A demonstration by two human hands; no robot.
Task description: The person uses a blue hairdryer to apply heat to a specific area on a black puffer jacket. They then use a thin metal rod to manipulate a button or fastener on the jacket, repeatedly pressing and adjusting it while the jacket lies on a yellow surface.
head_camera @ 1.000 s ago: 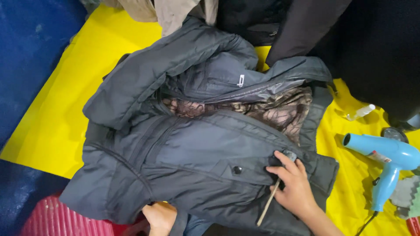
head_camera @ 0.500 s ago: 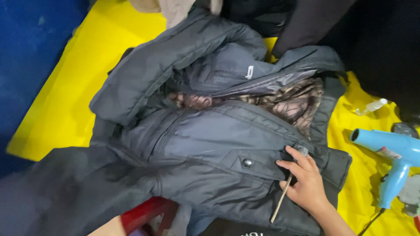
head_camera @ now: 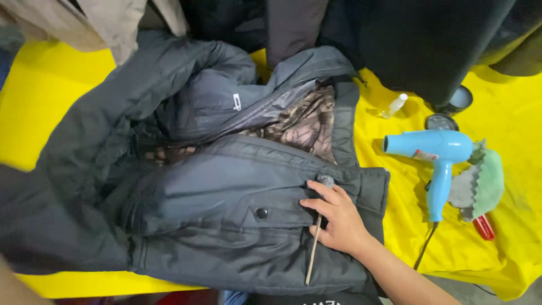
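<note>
A dark grey padded jacket (head_camera: 214, 192) lies spread on a yellow cover (head_camera: 45, 107), its front open onto a brown patterned lining (head_camera: 299, 121). My right hand (head_camera: 337, 217) rests on the jacket's lower front, right of a dark snap button (head_camera: 261, 213). Its fingers hold a thin wooden stick (head_camera: 312, 254) that points down toward me, and the fingertips touch a small grey knob (head_camera: 326, 181) at the jacket's edge. Only a blurred strip of my left arm (head_camera: 8, 282) shows in the bottom left corner, beside the jacket's hem. The hand itself is hidden.
Right of the jacket lie a blue hair dryer (head_camera: 437, 155) with its cord, a green and grey cloth (head_camera: 483, 183) and a red-handled tool (head_camera: 484, 227). A small clear bottle (head_camera: 394, 106) and two round dark tins (head_camera: 456, 100) sit behind. Dark and beige garments (head_camera: 406, 39) hang above.
The jacket's lower left part has been drawn out leftward and now covers the red basket. My left hand has moved to the bottom left corner. My right hand stays on the jacket front.
</note>
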